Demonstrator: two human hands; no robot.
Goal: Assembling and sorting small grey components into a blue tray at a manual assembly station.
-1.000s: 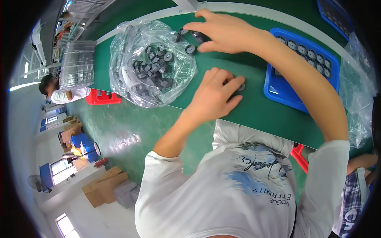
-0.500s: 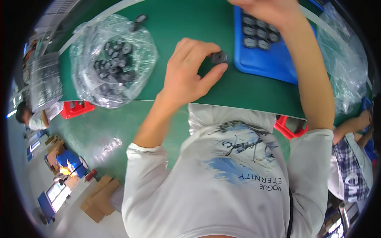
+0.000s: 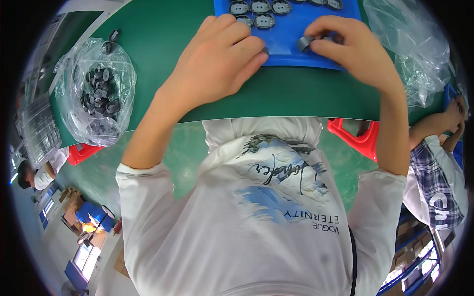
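My left hand (image 3: 212,61) is closed at the near left edge of the blue tray (image 3: 286,55). A bit of a small dark plastic part (image 3: 265,51) shows at its fingertips; the fingers hide the rest. Over the tray's right side, my right hand (image 3: 353,49) pinches a small grey curved plastic part (image 3: 304,44) between thumb and fingers. Beyond my left hand, several dark oval plastic parts (image 3: 264,20) with light grey faces lie in the tray in rows.
On the left of the green table (image 3: 296,91) sits a clear plastic bag (image 3: 126,79) of small dark parts. Two loose dark parts (image 3: 114,35) lie by its far rim. Crumpled clear plastic (image 3: 414,59) lies at the right. Another person's arm (image 3: 434,126) shows at far right.
My left hand has moved from the bare table to the tray's near edge. My right hand has come back from the tray's far side with a grey part in its fingers. The view has shifted.
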